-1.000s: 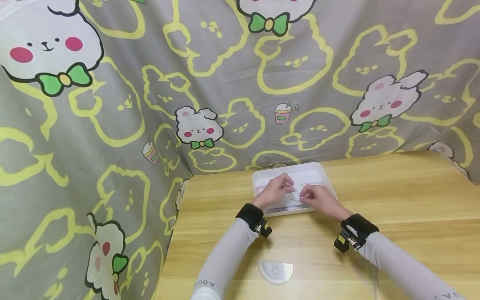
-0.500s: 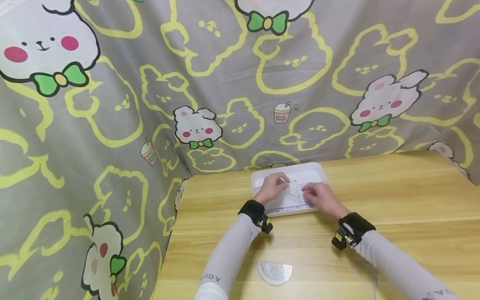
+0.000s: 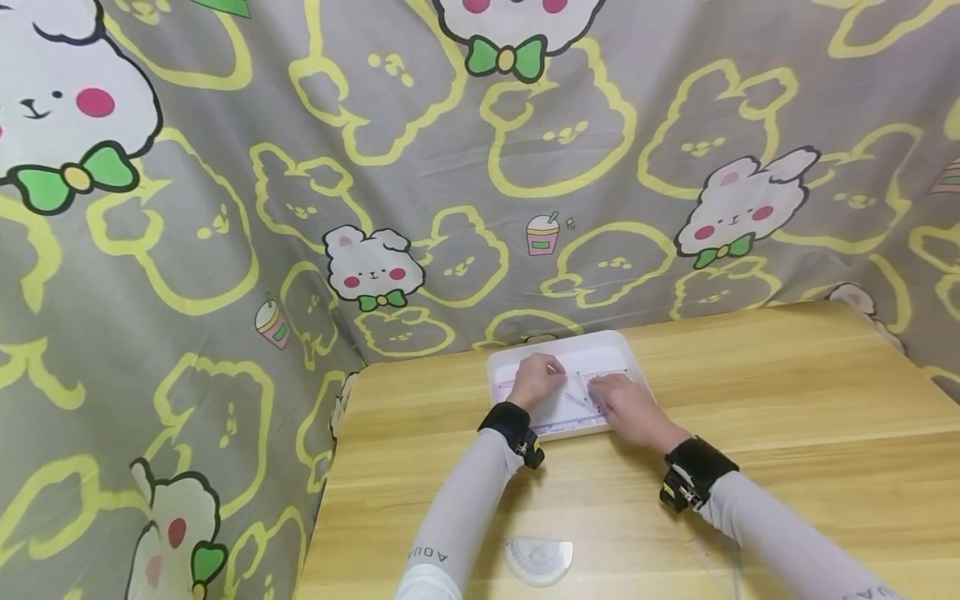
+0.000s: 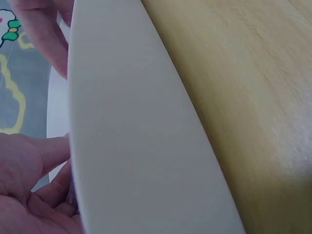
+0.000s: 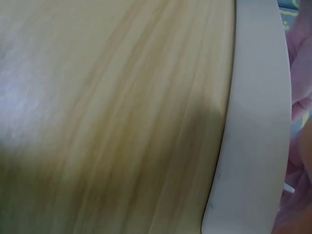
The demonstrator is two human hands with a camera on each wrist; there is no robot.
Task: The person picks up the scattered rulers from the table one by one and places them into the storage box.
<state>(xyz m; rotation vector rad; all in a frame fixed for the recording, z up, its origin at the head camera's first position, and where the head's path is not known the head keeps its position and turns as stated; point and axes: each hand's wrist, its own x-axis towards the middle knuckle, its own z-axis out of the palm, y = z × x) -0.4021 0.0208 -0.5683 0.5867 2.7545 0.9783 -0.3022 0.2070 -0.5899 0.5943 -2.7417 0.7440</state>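
A shallow white tray (image 3: pixel 617 343) stands at the table's back edge, with both hands over it. Inside lie clear drawing pieces with purple and blue markings; between the hands is a clear, straight-edged piece (image 3: pixel 579 395), perhaps a set square. My left hand (image 3: pixel 537 382) is over the tray's left part, its fingers bent; whether they hold anything is hidden. My right hand (image 3: pixel 628 408) lies lower, its fingers reaching onto the clear piece and touching it. Both wrist views mostly show the tray's outer wall (image 4: pixel 122 117), which hides much of the fingers.
A clear protractor (image 3: pixel 538 560) lies on the wooden table (image 3: pixel 810 417) near the front. Another clear, straight-edged piece (image 3: pixel 716 560) lies by the right forearm. A patterned grey curtain (image 3: pixel 465 125) hangs behind the table and along its left side.
The clear piece between the hands has been lowered and turned. My right hand has flattened over it; my left fingers have drawn away from it. The head view has shifted slightly right.
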